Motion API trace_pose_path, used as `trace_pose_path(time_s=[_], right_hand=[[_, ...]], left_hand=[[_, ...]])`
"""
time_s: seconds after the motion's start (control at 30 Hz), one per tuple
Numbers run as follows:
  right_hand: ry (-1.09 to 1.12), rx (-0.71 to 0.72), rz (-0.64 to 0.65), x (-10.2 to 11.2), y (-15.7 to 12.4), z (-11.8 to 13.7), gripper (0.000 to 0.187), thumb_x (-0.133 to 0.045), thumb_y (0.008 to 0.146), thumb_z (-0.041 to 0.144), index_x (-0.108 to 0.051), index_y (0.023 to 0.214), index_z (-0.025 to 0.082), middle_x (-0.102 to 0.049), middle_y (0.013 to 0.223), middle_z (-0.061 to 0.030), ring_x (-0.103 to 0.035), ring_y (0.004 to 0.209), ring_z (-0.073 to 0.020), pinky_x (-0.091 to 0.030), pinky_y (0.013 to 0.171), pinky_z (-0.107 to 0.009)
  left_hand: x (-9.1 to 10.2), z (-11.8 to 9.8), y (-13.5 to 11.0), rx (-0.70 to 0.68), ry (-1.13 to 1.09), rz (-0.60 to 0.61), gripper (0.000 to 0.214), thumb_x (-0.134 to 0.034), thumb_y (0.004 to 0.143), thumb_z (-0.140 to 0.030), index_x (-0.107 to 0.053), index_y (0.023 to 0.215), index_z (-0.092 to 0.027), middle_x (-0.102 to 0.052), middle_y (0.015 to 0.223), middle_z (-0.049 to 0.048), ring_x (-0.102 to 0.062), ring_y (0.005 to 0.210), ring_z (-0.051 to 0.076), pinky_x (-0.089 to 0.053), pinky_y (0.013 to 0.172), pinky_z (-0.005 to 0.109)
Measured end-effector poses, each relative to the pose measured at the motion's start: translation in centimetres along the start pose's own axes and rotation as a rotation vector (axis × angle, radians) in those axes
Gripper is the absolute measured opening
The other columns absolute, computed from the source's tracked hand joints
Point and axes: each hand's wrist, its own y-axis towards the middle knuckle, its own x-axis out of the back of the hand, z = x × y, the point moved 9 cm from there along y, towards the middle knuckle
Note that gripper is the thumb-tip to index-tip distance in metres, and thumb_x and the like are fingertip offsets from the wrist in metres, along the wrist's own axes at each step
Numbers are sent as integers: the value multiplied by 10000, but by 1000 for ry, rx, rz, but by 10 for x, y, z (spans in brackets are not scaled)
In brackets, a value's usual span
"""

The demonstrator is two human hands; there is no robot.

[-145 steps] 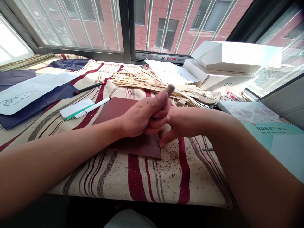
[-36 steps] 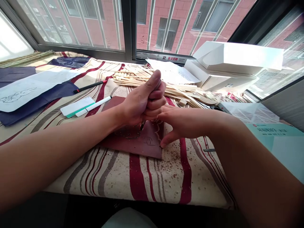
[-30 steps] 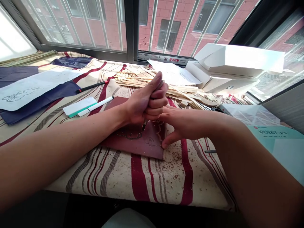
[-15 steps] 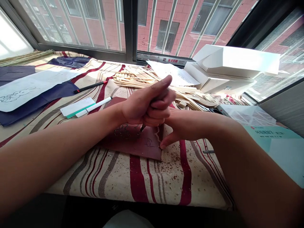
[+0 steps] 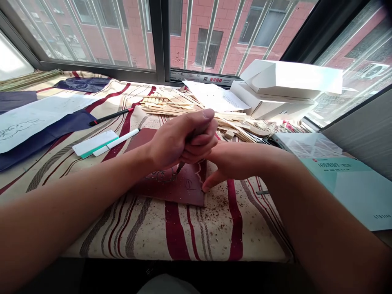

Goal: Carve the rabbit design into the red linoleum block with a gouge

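Both hands work close together over a reddish-brown carving block [image 5: 183, 196] lying flat on a striped cloth [image 5: 180, 232]. The left hand [image 5: 180, 143] is clenched around a small carving knife [image 5: 179, 167], thumb on top, forearm reaching in from the left, with the blade angled down and its tip at the carved outline on the block's left part. The right hand [image 5: 235, 163] is not grasping anything: its fingers stretch left just beside the fist, and the thumb tip presses the block's right edge. Wood shavings [image 5: 220, 204] speckle the cloth right of the block. Thin wooden strips [image 5: 180, 104] lie heaped beyond, a white box [image 5: 290, 79] stands far right, and a rabbit drawing on paper [image 5: 39, 116] lies left.
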Motion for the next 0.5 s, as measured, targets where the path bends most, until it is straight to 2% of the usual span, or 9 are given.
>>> trace_pose_path(time_s=[0.17,0.33,0.43,0.5], right_hand=[[-31,5,-8,1,0,1,732,-850,847,460,-654,1488,168,-671,1429,-140,-570,1424,-389,-532,1155,-480],[45,-2,10,1,-2,2,514,-839,864,418,-751,1334,231,-768,1156,-74,-734,1148,-319,-621,984,-409],[63,20,-4,1,-2,3,558,-846,867,415,-740,1389,249,-767,1188,-72,-733,1150,-308,-617,993,-398],[41,32,-24,2,-2,2,643,-867,850,431,-713,1448,251,-739,1316,-91,-705,1225,-320,-599,1044,-405]], left_hand=[[6,-3,-3,-52,24,-99,484,-357,1029,-201,-450,554,-190,-278,483,-29,-245,400,66,-267,391,163],[1,-8,-4,-45,118,-203,550,-396,1029,-108,-409,482,-171,-342,493,-14,-294,412,42,-297,410,143],[-5,-9,-3,-26,163,-264,584,-359,1013,-29,-400,445,-160,-344,479,-17,-303,416,31,-281,421,127],[-5,-10,-3,-26,188,-336,594,-313,998,17,-386,434,-155,-338,460,-24,-306,413,23,-264,430,114]])
